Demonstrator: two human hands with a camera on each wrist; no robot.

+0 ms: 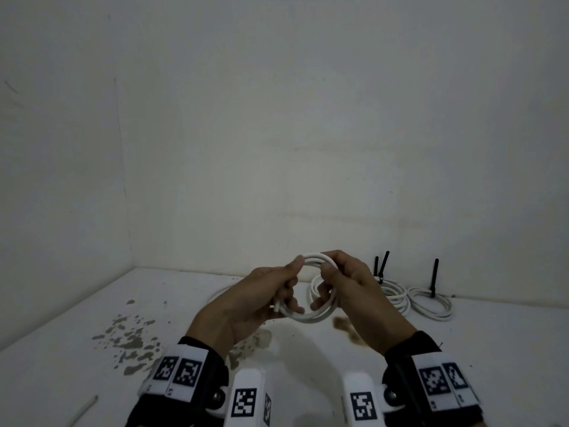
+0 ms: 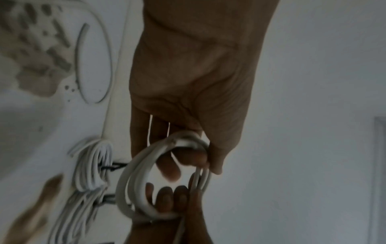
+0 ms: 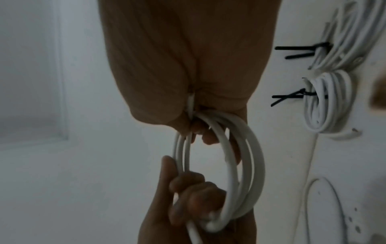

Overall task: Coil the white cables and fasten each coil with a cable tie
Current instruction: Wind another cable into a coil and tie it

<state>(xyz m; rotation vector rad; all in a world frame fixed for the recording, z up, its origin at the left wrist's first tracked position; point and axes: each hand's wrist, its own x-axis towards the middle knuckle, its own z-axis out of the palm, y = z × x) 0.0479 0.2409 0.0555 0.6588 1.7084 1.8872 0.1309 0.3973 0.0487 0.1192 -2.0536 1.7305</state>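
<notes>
I hold a small coil of white cable (image 1: 311,317) above the table, between both hands. My left hand (image 1: 292,285) grips the coil's left side, thumb on top and fingers curled through the loop. My right hand (image 1: 326,285) grips the right side the same way. A short cable end sticks out by my left fingers. In the left wrist view the coil (image 2: 133,181) hangs from my left hand (image 2: 194,156). In the right wrist view my right hand (image 3: 200,130) pinches the coil (image 3: 250,156) at its top.
Two white coils (image 1: 431,303) (image 1: 397,294) lie by the back wall at right, each bound with a black cable tie (image 1: 434,277). A loose white cable (image 1: 218,292) lies behind my left hand. Brown stains (image 1: 129,337) mark the white table (image 1: 77,318).
</notes>
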